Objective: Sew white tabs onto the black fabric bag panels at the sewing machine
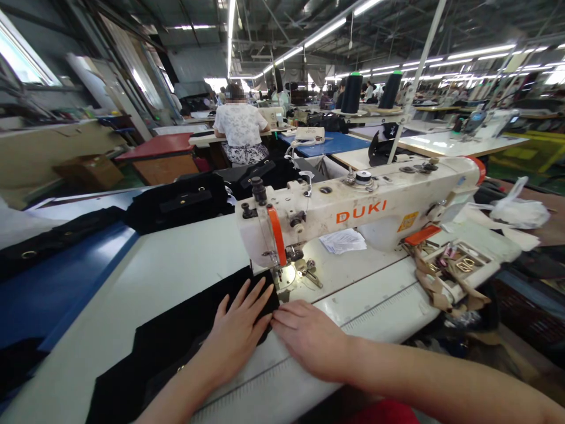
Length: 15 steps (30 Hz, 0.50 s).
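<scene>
Just beside the needle end of the sewing machine (362, 206), I have the black cloth (185, 324) lying on the pale tabletop (189, 253), its far corner close by the lit metal plate (288, 275). My left hand (241, 333) presses down on it, fingers spread and open, gripping nothing; my left forearm covers part of the cloth. My right hand (309, 338) sits at the cloth's right edge, fingers together and bent, tips close to my left thumb; I can't tell whether they pinch the edge.

The orange guard (276, 235) stands upright just beyond my left fingertips, and the machine's long arm runs across to the right, with white paper slips (343, 241) under it. A small metal attachment (311, 274) lies right of the plate. A printed ruler (384, 303) runs along the near side, partly behind my hands. Further right, tan straps (430, 282) hang over a tray (483, 259) of gold-coloured metal rings (465, 264), with a plastic bag (523, 209) behind. More black pieces (180, 200) lie beyond the tabletop to the left, and a person in a white patterned top (242, 126) sits ahead, back towards me.
</scene>
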Motion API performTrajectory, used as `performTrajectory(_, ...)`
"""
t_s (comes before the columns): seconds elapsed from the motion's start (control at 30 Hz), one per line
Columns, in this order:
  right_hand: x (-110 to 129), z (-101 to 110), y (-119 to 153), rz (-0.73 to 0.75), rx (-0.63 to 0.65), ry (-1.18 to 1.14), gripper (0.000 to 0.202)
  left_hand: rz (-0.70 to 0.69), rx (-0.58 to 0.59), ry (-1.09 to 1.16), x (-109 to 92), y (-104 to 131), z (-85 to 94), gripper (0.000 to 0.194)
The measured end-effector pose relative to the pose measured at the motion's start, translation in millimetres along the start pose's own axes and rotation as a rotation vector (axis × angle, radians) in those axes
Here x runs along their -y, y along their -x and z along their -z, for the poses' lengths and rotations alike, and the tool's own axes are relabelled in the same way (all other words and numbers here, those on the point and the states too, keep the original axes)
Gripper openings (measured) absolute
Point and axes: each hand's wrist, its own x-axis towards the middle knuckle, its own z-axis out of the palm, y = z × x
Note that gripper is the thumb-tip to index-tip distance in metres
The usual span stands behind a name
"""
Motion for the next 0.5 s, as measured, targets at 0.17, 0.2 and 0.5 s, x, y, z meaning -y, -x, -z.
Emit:
performTrajectory(0.17, 2.0, -3.0, 3.7, 0.015, 0.006, 0.017, 0.028, 0.102, -0.012, 0.002, -5.6, -8.3, 1.0, 0.052)
performTrajectory(0.2, 3.2, -2.7, 3.4, 0.015, 0.004, 0.014, 0.029, 0.105, -0.023, 0.003, -6.4, -9.3, 0.9, 0.052)
performTrajectory(0.5, -56.2, 45.4, 19.0, -0.173, -0.072, -0.053, 0.027, 0.102, -0.059, -0.035, -4.2, -0.1, -4.3, 0.055)
